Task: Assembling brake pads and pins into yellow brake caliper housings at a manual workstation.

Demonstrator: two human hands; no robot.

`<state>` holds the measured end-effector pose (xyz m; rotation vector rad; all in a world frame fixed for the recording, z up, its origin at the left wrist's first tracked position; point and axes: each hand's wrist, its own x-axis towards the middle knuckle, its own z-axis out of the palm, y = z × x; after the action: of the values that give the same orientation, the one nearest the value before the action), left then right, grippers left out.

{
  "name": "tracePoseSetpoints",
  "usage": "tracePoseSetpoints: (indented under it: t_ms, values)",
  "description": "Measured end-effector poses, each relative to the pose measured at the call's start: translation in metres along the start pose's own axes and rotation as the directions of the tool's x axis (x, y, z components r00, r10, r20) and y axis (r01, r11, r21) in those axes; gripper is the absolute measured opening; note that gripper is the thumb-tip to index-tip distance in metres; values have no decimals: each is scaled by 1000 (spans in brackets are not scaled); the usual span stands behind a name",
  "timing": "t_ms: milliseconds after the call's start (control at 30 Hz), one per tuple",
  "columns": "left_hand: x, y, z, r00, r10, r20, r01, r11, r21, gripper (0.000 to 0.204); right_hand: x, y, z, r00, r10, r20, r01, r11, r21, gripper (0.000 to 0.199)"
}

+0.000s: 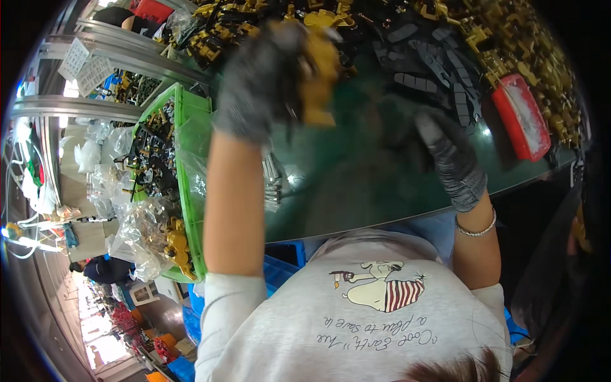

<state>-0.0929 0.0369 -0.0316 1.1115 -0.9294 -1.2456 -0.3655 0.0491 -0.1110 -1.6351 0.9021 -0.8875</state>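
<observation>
My left hand [264, 79] wears a grey glove and is raised over the dark green table [356, 172]. It is closed on a yellow plastic toy part [320, 70], which is blurred by motion. My right hand [445, 149], also in a grey glove, hovers low over the table at the right, blurred; it seems to hold a dark part, but I cannot make it out. Flat black plastic parts [433, 60] lie on the table just beyond my right hand.
Yellow and black toy parts [528, 57] are heaped along the table's far edge. A red tray [519, 114] with white contents sits at the right. A green crate [191, 184] lined with plastic bags of parts stands at my left. Blue bins [280, 264] are below the table.
</observation>
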Motion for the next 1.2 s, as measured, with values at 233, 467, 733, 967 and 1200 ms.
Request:
tracePoseSetpoints:
  t_ms: [233, 467, 733, 967, 1200]
  values:
    - [142, 61, -80, 757, 123, -642, -236, 967, -93, 32, -11, 14, -10, 993, 114, -15, -110, 979, 171, 33]
    - [169, 24, -103, 834, -244, -495, 184, 969, -166, 32, 9, 1, -24, 995, 101, 24, -96, 983, -155, 36]
    - [35, -33, 0, 898, 90, 431, -430, -28, 902, 30, 19, -9, -13, 951, -176, 255, 304, 369, -878, 38]
    - [13, -33, 9, 953, -134, 272, -301, -306, 903, 44, 1, -1, -30, 988, -154, -28, 125, 883, -452, 34]
    - [-39, -48, -22, 885, 317, 342, -401, 146, 904, 40, -17, 7, -47, 987, 67, -145, -66, 998, 11, 33]
